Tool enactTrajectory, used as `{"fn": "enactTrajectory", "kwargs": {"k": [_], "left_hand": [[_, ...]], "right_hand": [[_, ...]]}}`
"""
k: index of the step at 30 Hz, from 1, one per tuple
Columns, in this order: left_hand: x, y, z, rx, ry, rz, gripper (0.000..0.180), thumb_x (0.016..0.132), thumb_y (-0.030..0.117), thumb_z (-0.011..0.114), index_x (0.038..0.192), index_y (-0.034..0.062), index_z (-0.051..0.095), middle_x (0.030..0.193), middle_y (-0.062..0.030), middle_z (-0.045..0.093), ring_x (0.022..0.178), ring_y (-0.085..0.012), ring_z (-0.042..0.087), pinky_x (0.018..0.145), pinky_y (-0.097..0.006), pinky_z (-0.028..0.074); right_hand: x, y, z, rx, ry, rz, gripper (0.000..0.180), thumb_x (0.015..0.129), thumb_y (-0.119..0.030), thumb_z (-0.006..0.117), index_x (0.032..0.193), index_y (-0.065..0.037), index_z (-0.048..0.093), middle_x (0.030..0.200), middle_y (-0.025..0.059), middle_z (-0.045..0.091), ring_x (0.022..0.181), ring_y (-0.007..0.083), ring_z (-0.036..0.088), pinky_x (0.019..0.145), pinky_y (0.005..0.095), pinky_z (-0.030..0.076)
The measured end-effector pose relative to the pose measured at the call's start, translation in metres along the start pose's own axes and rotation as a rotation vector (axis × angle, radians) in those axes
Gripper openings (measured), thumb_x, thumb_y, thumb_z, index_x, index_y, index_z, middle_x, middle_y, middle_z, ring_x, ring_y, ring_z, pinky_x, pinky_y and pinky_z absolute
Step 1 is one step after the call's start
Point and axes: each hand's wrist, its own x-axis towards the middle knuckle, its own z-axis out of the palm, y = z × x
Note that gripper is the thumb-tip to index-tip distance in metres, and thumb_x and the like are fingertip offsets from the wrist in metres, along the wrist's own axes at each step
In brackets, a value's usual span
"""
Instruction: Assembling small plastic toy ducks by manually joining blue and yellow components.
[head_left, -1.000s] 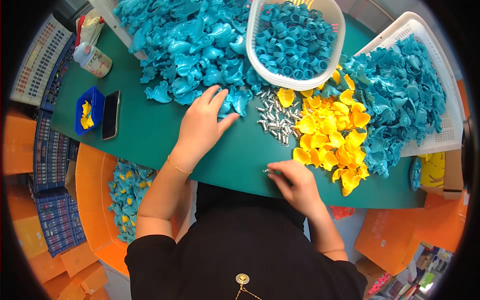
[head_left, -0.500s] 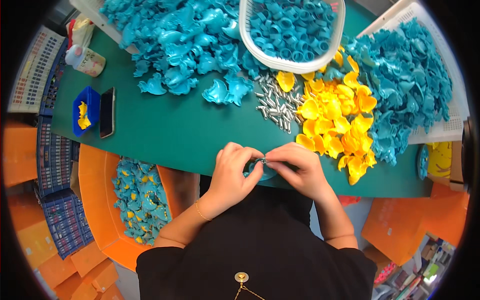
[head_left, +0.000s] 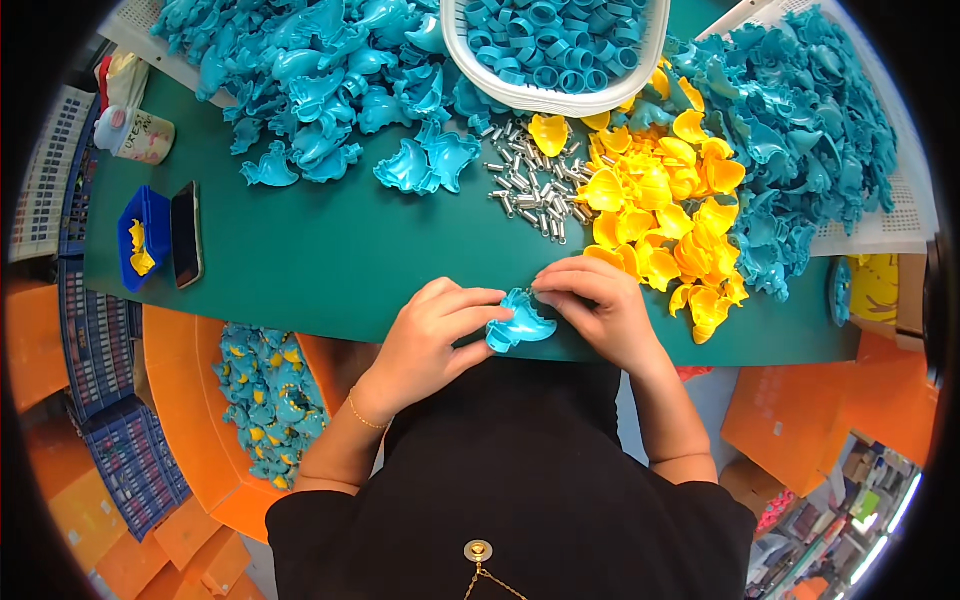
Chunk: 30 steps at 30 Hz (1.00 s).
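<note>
Over the table's near edge, my left hand (head_left: 435, 335) grips a curved turquoise plastic shell piece (head_left: 525, 326) by its left side, between thumb and fingers. The shell's glossy face is turned up. My right hand (head_left: 597, 308) is closed in a pinch at the shell's upper right edge; whatever sits between those fingertips is too small to make out. Beyond the hands lies a heap of small metal springs (head_left: 540, 190). To their right is a pile of yellow curved plastic pieces (head_left: 655, 190).
At the back stand a white tub (head_left: 560, 103) of turquoise rings and a large turquoise shell heap (head_left: 310, 80). More turquoise pieces (head_left: 810, 130) fill the right. A blue tray (head_left: 130, 262), phone (head_left: 187, 235) and bottle (head_left: 140, 137) lie left; an orange bin (head_left: 175, 390) of turquoise-and-yellow pieces stands below.
My hands have moved slightly apart, from a close pinch together. The turquoise shell, mostly hidden before, is now turned face up in my left hand. The view has shifted a little.
</note>
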Motion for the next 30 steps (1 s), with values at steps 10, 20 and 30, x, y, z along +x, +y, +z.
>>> {"fn": "enactTrajectory", "kwargs": {"k": [10,20,30], "left_hand": [[-0.005,-0.003,0.002,0.109,0.0,0.073,0.048,0.065,0.005,0.086,0.111,0.0164,0.08,0.124,-0.0007,0.075,0.087,-0.025,0.061,0.081,-0.036,0.054],[-0.005,0.006,0.002,0.1,0.024,0.078,0.049,0.065,0.025,0.096,0.11,0.0131,0.079,0.124,-0.0053,0.073,0.087,-0.0254,0.061,0.083,-0.037,0.053],[0.007,0.022,0.002,0.111,-0.029,-0.071,0.081,0.072,0.044,0.093,0.141,0.0114,0.064,0.129,-0.0067,0.066,0.109,-0.0263,0.061,0.097,-0.04,0.044]], "right_hand": [[0.012,-0.002,-0.008,-0.106,-0.158,-0.073,0.02,0.088,0.001,0.078,0.106,-0.009,0.081,0.106,0.0058,0.074,0.097,0.024,0.071,0.082,0.0343,0.058],[-0.003,-0.012,0.031,-0.164,0.062,-0.072,0.021,0.084,-0.004,0.084,0.104,-0.006,0.081,0.094,0.007,0.075,0.088,0.0235,0.07,0.076,0.0338,0.056],[-0.002,-0.017,0.027,-0.23,0.113,-0.059,0.019,0.08,-0.004,0.086,0.098,-0.003,0.078,0.095,0.0065,0.074,0.091,0.0263,0.063,0.079,0.0374,0.053]]}}
